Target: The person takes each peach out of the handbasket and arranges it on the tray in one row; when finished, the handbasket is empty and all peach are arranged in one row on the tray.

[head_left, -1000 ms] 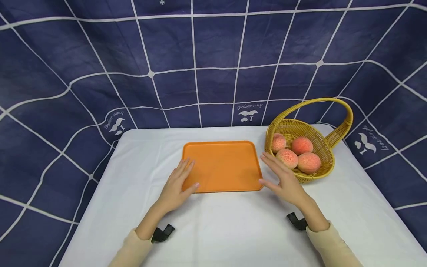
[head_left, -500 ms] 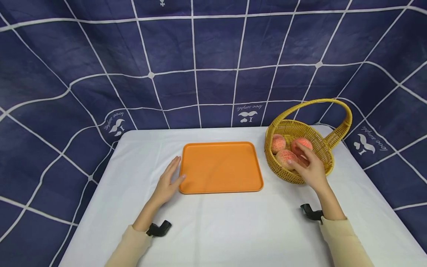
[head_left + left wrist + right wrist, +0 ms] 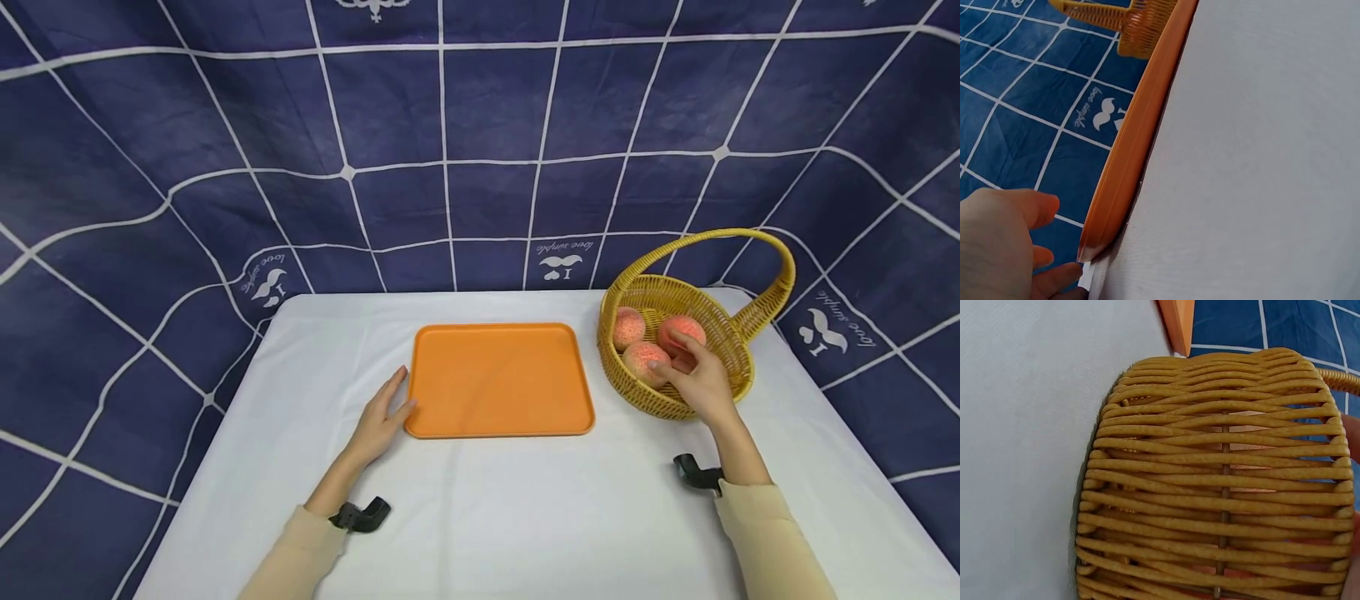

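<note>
A yellow woven basket [image 3: 738, 354] with a tall arched handle stands on the right and holds several pinkish peaches. My right hand [image 3: 703, 385] reaches over its front rim, thumb and fingers around the front-right peach [image 3: 682, 365], which the hand mostly covers. Beside it lie a front peach [image 3: 642, 364], a left peach [image 3: 627, 328] and a back peach [image 3: 681, 331]. In the right wrist view, the basket's wall [image 3: 1210, 487] hides most of that hand. At the left edge of an orange tray [image 3: 498, 379], my left hand [image 3: 377, 423] rests with fingers extended, thumb by the rim.
A white cloth [image 3: 525, 517] covers the table under the tray and basket. Dark blue curtain [image 3: 487, 108] with white grid lines hangs behind and along both sides. The basket's handle [image 3: 780, 275] arches up over its opening.
My right hand has gone from beside the tray's right edge into the basket and closed around a peach. The left hand has drawn back leftward from over the tray to its edge.
</note>
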{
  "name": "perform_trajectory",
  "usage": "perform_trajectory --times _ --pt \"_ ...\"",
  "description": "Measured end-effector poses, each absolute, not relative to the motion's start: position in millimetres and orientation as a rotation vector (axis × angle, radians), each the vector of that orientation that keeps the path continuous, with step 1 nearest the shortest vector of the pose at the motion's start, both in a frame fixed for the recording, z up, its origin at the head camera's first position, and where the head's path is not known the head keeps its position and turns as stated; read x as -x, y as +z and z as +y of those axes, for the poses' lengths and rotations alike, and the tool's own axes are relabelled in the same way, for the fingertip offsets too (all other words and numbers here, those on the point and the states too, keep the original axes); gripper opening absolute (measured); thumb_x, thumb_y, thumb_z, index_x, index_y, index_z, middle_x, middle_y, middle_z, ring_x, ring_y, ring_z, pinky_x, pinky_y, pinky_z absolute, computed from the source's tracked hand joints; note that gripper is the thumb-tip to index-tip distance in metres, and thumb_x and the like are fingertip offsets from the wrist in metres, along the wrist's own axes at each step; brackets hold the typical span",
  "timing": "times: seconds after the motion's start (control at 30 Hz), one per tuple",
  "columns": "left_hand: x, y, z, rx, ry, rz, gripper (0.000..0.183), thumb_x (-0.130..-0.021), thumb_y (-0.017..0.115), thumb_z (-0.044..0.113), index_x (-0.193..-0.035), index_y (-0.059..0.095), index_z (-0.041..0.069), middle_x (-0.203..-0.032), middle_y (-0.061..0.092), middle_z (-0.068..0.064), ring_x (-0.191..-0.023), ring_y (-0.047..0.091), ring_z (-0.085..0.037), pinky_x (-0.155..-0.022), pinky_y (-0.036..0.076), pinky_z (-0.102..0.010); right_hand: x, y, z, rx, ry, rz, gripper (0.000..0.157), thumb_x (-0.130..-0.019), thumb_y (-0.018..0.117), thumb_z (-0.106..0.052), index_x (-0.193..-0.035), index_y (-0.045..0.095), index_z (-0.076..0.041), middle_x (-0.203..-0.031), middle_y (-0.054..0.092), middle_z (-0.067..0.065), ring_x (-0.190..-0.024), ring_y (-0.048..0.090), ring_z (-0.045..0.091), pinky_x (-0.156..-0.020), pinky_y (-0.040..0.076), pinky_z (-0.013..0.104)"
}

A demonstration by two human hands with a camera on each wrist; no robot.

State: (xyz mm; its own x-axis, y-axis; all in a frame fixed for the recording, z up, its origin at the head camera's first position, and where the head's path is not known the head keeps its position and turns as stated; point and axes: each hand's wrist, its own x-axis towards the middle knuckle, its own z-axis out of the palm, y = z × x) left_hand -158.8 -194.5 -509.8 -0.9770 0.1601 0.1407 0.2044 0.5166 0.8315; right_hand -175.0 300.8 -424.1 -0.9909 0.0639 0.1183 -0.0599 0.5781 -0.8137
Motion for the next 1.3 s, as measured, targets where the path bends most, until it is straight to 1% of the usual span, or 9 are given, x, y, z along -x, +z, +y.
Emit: perform_trajectory --times 0.17,0.33,0.43,0.57,0.73,0.87,1.03,1.17,1.3 --pt "160.2 -509.8 -193.6 0.310 -1.432 -2.732 0.061 -0.099 0.056 0.020 -0.151 0.032 0.000 -0.157 0.031 -0.022 -0.147 0.024 -0.041 -0.119 0.019 -0.059 178.7 -424.6 300.5 0.070 1.315 -2.711 0.070 -0.090 0.071 -0.021 -0.146 0.038 0.006 -0.141 0.048 0.031 -0.124 0.054 0.045 -0.073 0.041 -0.005" --pt "161.2 -509.9 -193.5 0.326 -1.389 -2.735 0.054 -0.099 0.056 0.016 -0.147 0.040 -0.002 -0.154 0.035 -0.024 -0.146 0.027 -0.041 -0.118 0.022 -0.059 181.5 -424.8 301.9 0.068 1.256 -2.787 0.070 -0.089 0.073 -0.024 -0.144 0.042 0.006 -0.139 0.049 0.031 -0.124 0.053 0.043 -0.073 0.039 -0.003" --pt "161.3 -510.5 -193.6 0.321 -1.381 -2.736 0.052 -0.099 0.056 0.014 -0.146 0.042 -0.001 -0.154 0.036 -0.024 -0.146 0.028 -0.039 -0.119 0.023 -0.057 183.5 -424.4 302.6 0.040 1.228 -2.833 0.067 -0.089 0.073 -0.020 -0.143 0.043 0.005 -0.140 0.049 0.030 -0.123 0.053 0.042 -0.083 0.047 0.011" --pt "159.7 -512.2 -193.6 0.309 -1.364 -2.735 0.051 -0.098 0.056 0.012 -0.145 0.043 -0.002 -0.153 0.037 -0.024 -0.145 0.029 -0.040 -0.118 0.024 -0.057 187.0 -425.9 302.5 0.015 1.195 -2.911 0.066 -0.089 0.071 -0.018 -0.143 0.042 0.007 -0.139 0.049 0.031 -0.119 0.052 0.041 -0.092 0.050 0.042" --pt "158.2 -514.2 -193.3 0.312 -1.319 -2.721 0.050 -0.097 0.057 0.009 -0.143 0.044 -0.004 -0.151 0.039 -0.025 -0.143 0.032 -0.042 -0.116 0.026 -0.059 190.1 -427.8 301.3 0.040 1.231 -2.977 0.074 -0.089 0.072 -0.025 -0.146 0.037 0.007 -0.139 0.046 0.033 -0.122 0.049 0.044 -0.097 0.046 0.055" --pt "157.1 -513.6 -193.4 0.294 -1.309 -2.745 0.050 -0.097 0.056 0.009 -0.144 0.044 -0.002 -0.152 0.039 -0.024 -0.144 0.030 -0.040 -0.118 0.023 -0.058 191.3 -428.0 300.0 0.063 1.247 -3.000 0.076 -0.088 0.072 -0.026 -0.147 0.036 0.006 -0.141 0.044 0.033 -0.126 0.047 0.046 -0.100 0.045 0.058" --pt "155.3 -511.4 -193.9 0.287 -1.325 -2.752 0.050 -0.097 0.056 0.010 -0.144 0.044 -0.001 -0.152 0.039 -0.024 -0.146 0.029 -0.039 -0.120 0.018 -0.058 191.4 -427.1 298.6 0.109 1.239 -3.028 0.081 -0.088 0.072 -0.036 -0.149 0.034 0.003 -0.140 0.047 0.033 -0.123 0.050 0.045 -0.094 0.049 0.054" --pt "155.9 -510.9 -193.7 0.303 -1.318 -2.736 0.049 -0.097 0.056 0.009 -0.144 0.045 -0.002 -0.150 0.041 -0.024 -0.145 0.029 -0.040 -0.120 0.018 -0.057 190.8 -426.0 297.6 0.124 1.221 -3.032 0.085 -0.087 0.072 -0.041 -0.149 0.034 0.003 -0.141 0.045 0.033 -0.124 0.050 0.046 -0.094 0.049 0.055" --pt "157.6 -511.9 -193.1 0.311 -1.300 -2.736 0.049 -0.097 0.056 0.009 -0.143 0.045 -0.002 -0.150 0.042 -0.024 -0.145 0.030 -0.039 -0.121 0.018 -0.056 189.1 -424.9 297.0 0.122 1.196 -3.012 0.083 -0.086 0.073 -0.040 -0.147 0.037 0.004 -0.141 0.046 0.033 -0.122 0.051 0.046 -0.093 0.050 0.054"
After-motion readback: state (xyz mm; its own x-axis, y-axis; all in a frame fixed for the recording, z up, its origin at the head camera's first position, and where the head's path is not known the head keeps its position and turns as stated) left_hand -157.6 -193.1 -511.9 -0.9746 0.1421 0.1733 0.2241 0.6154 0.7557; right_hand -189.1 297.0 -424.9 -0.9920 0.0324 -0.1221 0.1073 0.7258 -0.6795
